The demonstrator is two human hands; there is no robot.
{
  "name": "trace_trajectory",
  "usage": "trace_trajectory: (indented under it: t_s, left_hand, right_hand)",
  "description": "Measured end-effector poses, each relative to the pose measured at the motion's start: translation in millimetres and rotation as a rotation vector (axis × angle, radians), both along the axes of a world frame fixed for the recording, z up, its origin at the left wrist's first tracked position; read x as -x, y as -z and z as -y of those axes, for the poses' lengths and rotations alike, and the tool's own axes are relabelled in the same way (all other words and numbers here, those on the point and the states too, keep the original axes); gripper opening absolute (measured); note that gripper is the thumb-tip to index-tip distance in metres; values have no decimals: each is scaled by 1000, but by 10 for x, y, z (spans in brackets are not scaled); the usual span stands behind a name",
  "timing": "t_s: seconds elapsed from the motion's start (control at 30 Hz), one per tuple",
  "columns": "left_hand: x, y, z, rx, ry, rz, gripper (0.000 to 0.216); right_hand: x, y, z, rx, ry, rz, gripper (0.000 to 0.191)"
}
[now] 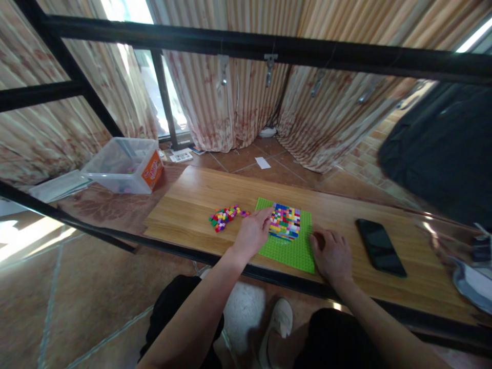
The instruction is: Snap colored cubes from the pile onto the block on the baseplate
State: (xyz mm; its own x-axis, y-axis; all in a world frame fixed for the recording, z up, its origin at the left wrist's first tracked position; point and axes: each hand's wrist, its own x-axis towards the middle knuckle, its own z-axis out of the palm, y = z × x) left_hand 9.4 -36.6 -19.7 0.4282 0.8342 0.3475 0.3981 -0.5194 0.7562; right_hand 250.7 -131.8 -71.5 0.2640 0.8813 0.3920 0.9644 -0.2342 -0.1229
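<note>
A light green studded baseplate (pixel 286 252) lies on the wooden table. On it stands a block of small multicoloured toy bricks (pixel 285 221), with blue rows along its far and near sides. My left hand (pixel 251 233) reaches over the plate's left part, fingers pressed together at the block's left side. Whatever its fingertips hold, if anything, is hidden. My right hand (pixel 332 254) rests on the table at the plate's right edge, thumb by the edge, fingers loosely bent and holding nothing visible. A loose pile of small coloured bricks (pixel 226 217) lies left of the plate.
The wooden table (pixel 192 192) has a black metal frame rail (pixel 277 277) along its near edge. A black phone (pixel 380 247) lies right of my right hand. Beyond the table's left end stands a clear plastic box (pixel 123 166) with an orange label. A black bar (pixel 246 43) crosses above.
</note>
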Motion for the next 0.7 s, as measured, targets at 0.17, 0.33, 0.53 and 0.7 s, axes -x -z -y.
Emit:
trace_trajectory:
  t_s: [0.17, 0.33, 0.53, 0.7]
  left_hand:
    - [-13, 19, -3, 14, -7, 23, 36]
    - [-22, 21, 10, 21, -41, 61, 35]
    - [-51, 64, -16, 62, -94, 159, 26]
    - [-105, 70, -40, 141, -122, 266, 23]
  right_hand:
    - [-7, -1, -6, -1, -1, 2, 35]
    - [-2, 2, -9, 9, 8, 2, 36]
    - [2, 1, -10, -6, 9, 5, 36]
    - [-10, 2, -18, -4, -5, -4, 36]
